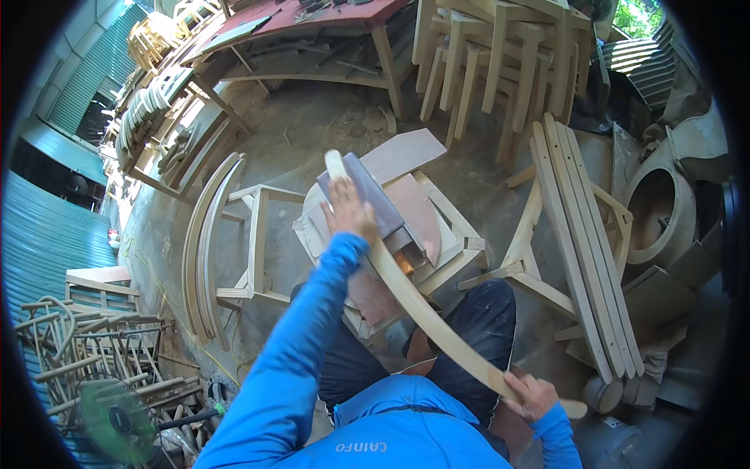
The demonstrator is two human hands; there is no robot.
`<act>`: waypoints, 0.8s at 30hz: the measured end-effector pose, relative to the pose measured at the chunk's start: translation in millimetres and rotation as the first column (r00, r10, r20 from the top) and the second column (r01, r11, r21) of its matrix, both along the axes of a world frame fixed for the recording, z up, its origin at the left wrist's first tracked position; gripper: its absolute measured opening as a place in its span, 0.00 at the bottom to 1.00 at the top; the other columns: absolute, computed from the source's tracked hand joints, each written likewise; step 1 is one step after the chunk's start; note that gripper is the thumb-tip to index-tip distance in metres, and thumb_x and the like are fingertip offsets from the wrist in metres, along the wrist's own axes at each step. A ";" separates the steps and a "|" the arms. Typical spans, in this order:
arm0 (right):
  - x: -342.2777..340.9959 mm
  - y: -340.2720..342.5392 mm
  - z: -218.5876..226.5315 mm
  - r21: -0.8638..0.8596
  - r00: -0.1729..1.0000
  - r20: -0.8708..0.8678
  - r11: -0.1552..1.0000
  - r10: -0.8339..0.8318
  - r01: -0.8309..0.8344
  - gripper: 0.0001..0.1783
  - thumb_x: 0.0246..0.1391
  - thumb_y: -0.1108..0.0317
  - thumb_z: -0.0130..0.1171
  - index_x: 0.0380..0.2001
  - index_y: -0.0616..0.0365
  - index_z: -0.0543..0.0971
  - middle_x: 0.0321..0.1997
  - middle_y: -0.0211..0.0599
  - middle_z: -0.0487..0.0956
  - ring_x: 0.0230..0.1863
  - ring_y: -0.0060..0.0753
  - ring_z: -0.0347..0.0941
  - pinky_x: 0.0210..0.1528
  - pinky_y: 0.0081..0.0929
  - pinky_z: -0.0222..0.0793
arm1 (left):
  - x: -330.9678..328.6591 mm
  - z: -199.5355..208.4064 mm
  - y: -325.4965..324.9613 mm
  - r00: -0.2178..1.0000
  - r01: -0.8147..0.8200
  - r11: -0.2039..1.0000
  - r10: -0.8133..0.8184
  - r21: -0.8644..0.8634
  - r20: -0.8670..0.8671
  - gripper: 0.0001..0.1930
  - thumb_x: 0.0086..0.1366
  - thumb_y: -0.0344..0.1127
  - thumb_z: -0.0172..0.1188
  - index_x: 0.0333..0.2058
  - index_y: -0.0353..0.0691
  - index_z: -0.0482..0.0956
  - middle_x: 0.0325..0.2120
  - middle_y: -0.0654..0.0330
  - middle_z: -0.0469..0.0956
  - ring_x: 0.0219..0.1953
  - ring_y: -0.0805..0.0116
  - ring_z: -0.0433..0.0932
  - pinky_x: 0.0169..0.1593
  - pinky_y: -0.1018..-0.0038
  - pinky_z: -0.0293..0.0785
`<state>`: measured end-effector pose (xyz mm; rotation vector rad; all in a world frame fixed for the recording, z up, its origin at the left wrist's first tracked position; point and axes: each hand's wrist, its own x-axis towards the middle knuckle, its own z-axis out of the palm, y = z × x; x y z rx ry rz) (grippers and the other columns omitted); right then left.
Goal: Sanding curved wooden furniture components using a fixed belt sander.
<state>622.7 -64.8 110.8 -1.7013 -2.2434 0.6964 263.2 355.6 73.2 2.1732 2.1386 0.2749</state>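
Observation:
A long, curved wooden slat (433,324) runs diagonally in front of me, from far left to near right. My left hand (349,209) lies on its far part, fingers stretched out and pressing from above. Near the other end, my right hand (533,396) is closed around the slat, whose tip sticks out past it. Beneath and beside the far part is a box-like tool with a flat purple-grey top (375,194), like an upturned belt sander; an orange glow shows on its near side. It rests on boards over a wooden frame (449,262) between my knees.
Curved slats (205,250) lean on a wooden frame at left; straighter ones (586,250) rest on another at right. Stacked stools (500,59) and a red-topped bench (312,31) stand at the back. A green fan (117,422) and wooden parts fill the lower left.

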 end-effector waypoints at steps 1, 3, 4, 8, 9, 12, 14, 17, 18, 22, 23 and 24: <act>10.9 -24.2 -1.8 -0.036 1.000 0.011 0.999 -0.004 0.005 0.34 0.51 0.52 0.71 0.63 0.44 0.77 0.31 0.36 0.75 0.29 0.43 0.76 0.30 0.38 0.74 | 13.0 3.9 -30.8 1.000 0.019 1.000 -0.019 -0.016 0.006 0.44 0.66 0.43 0.57 0.75 0.34 0.49 0.78 0.50 0.45 0.80 0.51 0.38 0.77 0.42 0.38; 21.1 -56.9 1.4 -0.074 1.000 0.024 0.997 -0.001 0.003 0.34 0.51 0.51 0.72 0.62 0.44 0.78 0.32 0.36 0.75 0.28 0.43 0.76 0.30 0.39 0.74 | 25.3 0.2 -70.0 0.998 0.042 0.998 -0.043 0.044 0.040 0.44 0.64 0.43 0.58 0.75 0.34 0.50 0.78 0.50 0.45 0.80 0.52 0.38 0.77 0.41 0.36; 24.1 -66.2 1.4 -0.089 1.000 0.024 0.996 -0.012 0.014 0.35 0.51 0.51 0.72 0.62 0.44 0.78 0.32 0.36 0.75 0.28 0.44 0.76 0.30 0.39 0.73 | 31.2 2.5 -78.9 0.999 0.038 0.999 -0.038 0.014 0.028 0.43 0.65 0.43 0.56 0.75 0.34 0.50 0.78 0.50 0.45 0.80 0.52 0.37 0.77 0.42 0.35; 12.0 -29.8 -5.1 -0.097 1.000 0.009 0.995 -0.018 0.019 0.35 0.50 0.51 0.72 0.62 0.42 0.78 0.31 0.35 0.75 0.27 0.43 0.76 0.30 0.39 0.73 | 13.9 6.6 -46.2 0.999 0.029 0.999 -0.028 0.019 -0.015 0.42 0.66 0.41 0.54 0.75 0.34 0.50 0.77 0.51 0.46 0.80 0.53 0.39 0.77 0.42 0.35; 7.2 -11.7 -3.0 -0.086 1.000 0.003 0.996 -0.023 0.024 0.35 0.50 0.50 0.72 0.63 0.41 0.77 0.31 0.35 0.75 0.27 0.43 0.76 0.30 0.39 0.73 | 6.1 2.9 -28.5 0.999 0.031 0.998 -0.030 0.051 -0.028 0.41 0.66 0.41 0.54 0.75 0.34 0.50 0.77 0.51 0.47 0.80 0.53 0.39 0.77 0.42 0.36; -14.6 53.2 8.2 -0.021 0.997 0.081 1.000 -0.003 0.004 0.37 0.50 0.51 0.73 0.64 0.41 0.76 0.30 0.35 0.74 0.26 0.43 0.76 0.30 0.39 0.73 | -21.9 -1.6 30.8 1.000 -0.006 0.997 0.007 0.077 -0.013 0.40 0.67 0.41 0.54 0.74 0.36 0.52 0.77 0.52 0.49 0.80 0.54 0.42 0.77 0.43 0.40; -30.1 90.1 13.2 0.007 0.993 0.118 1.000 0.000 -0.001 0.38 0.50 0.51 0.73 0.65 0.41 0.76 0.30 0.35 0.74 0.26 0.43 0.76 0.30 0.38 0.73 | -35.1 -4.2 74.0 1.000 -0.020 0.996 0.019 0.084 0.015 0.40 0.67 0.41 0.54 0.74 0.37 0.52 0.77 0.52 0.49 0.80 0.55 0.43 0.77 0.44 0.41; -64.0 144.4 14.1 0.071 0.990 0.142 0.998 -0.006 -0.004 0.39 0.51 0.51 0.72 0.67 0.39 0.74 0.29 0.36 0.73 0.25 0.43 0.75 0.29 0.38 0.73 | -68.6 -7.6 143.7 1.000 -0.009 0.981 0.009 0.195 0.000 0.39 0.66 0.43 0.53 0.73 0.37 0.56 0.76 0.53 0.53 0.79 0.56 0.47 0.77 0.42 0.42; -75.0 161.6 12.4 0.099 0.991 0.134 0.995 -0.018 0.005 0.39 0.52 0.51 0.71 0.68 0.39 0.73 0.29 0.37 0.73 0.25 0.44 0.75 0.28 0.38 0.73 | -79.2 -6.3 165.8 1.000 -0.007 0.980 0.011 0.198 -0.021 0.38 0.67 0.44 0.53 0.73 0.37 0.56 0.76 0.53 0.53 0.79 0.56 0.47 0.77 0.42 0.42; -106.6 202.1 2.4 0.172 0.989 0.148 0.985 -0.023 -0.003 0.41 0.55 0.51 0.70 0.71 0.37 0.69 0.28 0.39 0.72 0.24 0.46 0.76 0.28 0.41 0.75 | -95.9 7.7 197.9 0.996 -0.063 0.986 0.072 0.156 -0.051 0.38 0.68 0.45 0.51 0.73 0.37 0.56 0.76 0.53 0.52 0.79 0.55 0.47 0.76 0.42 0.42; -111.4 206.0 0.6 0.159 0.991 0.135 0.987 -0.021 -0.001 0.41 0.56 0.50 0.69 0.72 0.37 0.67 0.28 0.40 0.72 0.24 0.47 0.76 0.28 0.42 0.75 | -94.1 7.9 191.2 0.995 -0.072 0.982 0.082 0.172 -0.052 0.38 0.68 0.45 0.51 0.73 0.37 0.56 0.76 0.53 0.52 0.79 0.55 0.47 0.76 0.42 0.42; -113.3 207.0 -0.1 0.146 0.993 0.117 0.989 -0.016 -0.001 0.42 0.57 0.50 0.68 0.73 0.36 0.66 0.28 0.41 0.73 0.24 0.49 0.76 0.28 0.43 0.76 | -90.1 2.1 176.2 0.994 -0.084 0.982 0.095 0.168 -0.062 0.38 0.68 0.46 0.51 0.73 0.36 0.55 0.76 0.52 0.52 0.79 0.54 0.46 0.76 0.41 0.41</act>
